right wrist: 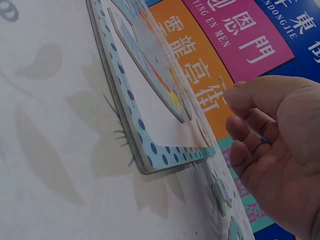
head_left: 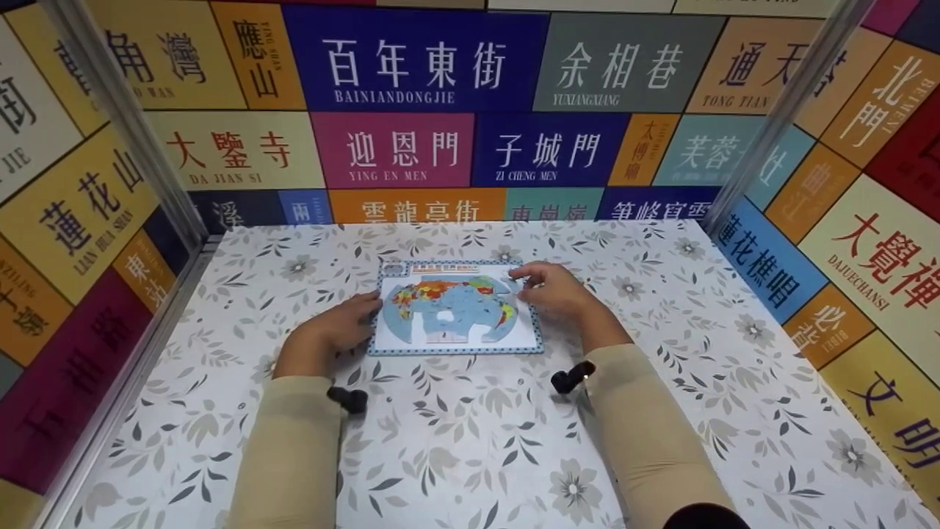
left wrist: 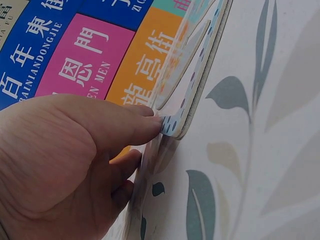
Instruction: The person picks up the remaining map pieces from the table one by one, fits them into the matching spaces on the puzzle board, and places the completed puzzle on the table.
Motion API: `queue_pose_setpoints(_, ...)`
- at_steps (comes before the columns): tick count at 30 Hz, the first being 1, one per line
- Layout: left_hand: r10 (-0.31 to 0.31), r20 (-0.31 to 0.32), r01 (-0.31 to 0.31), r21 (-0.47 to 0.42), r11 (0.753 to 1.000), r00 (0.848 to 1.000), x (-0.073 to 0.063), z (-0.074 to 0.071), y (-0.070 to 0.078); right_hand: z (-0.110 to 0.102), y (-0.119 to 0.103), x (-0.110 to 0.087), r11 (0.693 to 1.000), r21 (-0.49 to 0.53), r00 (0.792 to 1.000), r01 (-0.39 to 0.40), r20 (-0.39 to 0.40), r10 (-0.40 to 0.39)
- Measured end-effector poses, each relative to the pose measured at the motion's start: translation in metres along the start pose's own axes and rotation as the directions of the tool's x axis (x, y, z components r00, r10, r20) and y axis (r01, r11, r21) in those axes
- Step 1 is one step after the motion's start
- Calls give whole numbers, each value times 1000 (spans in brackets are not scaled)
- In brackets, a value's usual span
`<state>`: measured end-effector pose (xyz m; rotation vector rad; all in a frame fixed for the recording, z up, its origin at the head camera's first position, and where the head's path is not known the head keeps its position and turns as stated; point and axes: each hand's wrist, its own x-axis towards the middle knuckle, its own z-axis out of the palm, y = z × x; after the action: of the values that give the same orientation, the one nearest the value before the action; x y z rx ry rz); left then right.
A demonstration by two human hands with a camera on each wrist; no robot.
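Observation:
A world-map jigsaw board point(head_left: 459, 348) with a blue dotted border lies flat on the table, partly filled, with white gaps in its lower part. My left hand point(head_left: 338, 323) rests along its left edge; in the left wrist view the thumb point(left wrist: 145, 131) touches the board near a corner. At the upper right corner, my right hand point(head_left: 554, 290) pinches a small thin puzzle piece point(right wrist: 223, 84), seen nearly edge-on, between thumb and forefinger. Its other fingers point(right wrist: 240, 155) are curled in. The piece is mostly hidden by the fingertips.
A white cloth point(head_left: 470, 441) with grey leaves and flowers covers the table. Behind it stands a wall point(head_left: 415, 66) of coloured street-name panels, with similar panels at both sides. Small flat greenish shapes point(right wrist: 220, 196) lie beyond the board in the right wrist view.

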<state>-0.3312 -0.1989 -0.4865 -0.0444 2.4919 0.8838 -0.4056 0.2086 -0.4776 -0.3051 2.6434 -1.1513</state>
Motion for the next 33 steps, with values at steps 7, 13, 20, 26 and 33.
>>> queue_pose_setpoints(7, -35, -6, 34, -13, 999, 999, 3, 1, 0, 10, 7, 1, 999, 31, 1000, -17, 1, 17)
queue_pose_setpoints(13, 26, -4, -26, 30, 999, 1000, 2, -1, -1, 16, 12, 1, 999, 48, 1000, 1, 21, -2)
queue_pose_setpoints(20, 38, -6, -38, 22, 999, 999, -1, -1, -2, 20, 16, 1, 998, 45, 999, 32, 20, -33)
queue_pose_setpoints(26, 26, -7, -26, 27, 999, 1000, 2, 0, -3, 23, 15, 2, 998, 60, 1000, 3, 18, -4)
queue_pose_setpoints(33, 3, -3, -3, -13, 1000, 1000, 2, -1, -4, 23, 15, 3, 1000, 28, 1000, 13, 18, -14)
